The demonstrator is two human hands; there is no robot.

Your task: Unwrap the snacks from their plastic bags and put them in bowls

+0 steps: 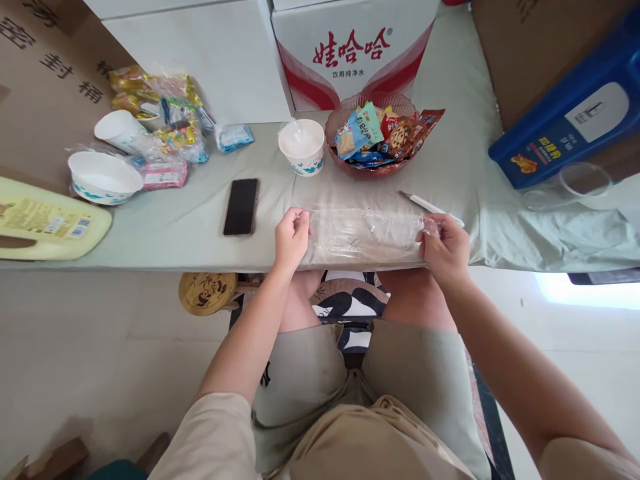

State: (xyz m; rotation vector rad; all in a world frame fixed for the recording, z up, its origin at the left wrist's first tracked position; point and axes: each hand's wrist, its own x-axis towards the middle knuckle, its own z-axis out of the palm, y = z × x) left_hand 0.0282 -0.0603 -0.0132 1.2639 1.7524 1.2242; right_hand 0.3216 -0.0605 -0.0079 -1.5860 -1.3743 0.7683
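Observation:
A clear plastic bag [363, 235] lies flat on the pale green tabletop [170, 220], close to its near edge. My left hand [291, 237] is closed, pinching the bag's left end. My right hand [444, 247] is closed on the bag's right end. The bag is stretched between the two hands. A white pen-like tool [425, 203] lies just beyond the right hand. Straight behind the bag stand a white paper bowl [302, 147] and a reddish basket of wrapped snacks [377, 137].
A black phone [241, 206] lies left of the bag. Further left are two white paper bowls [104, 177], a pile of snack packets [165, 120] and a yellow bottle [45, 227]. A white carton [350, 50] stands behind; a blue box [570, 113] and clear cup [583, 181] at right.

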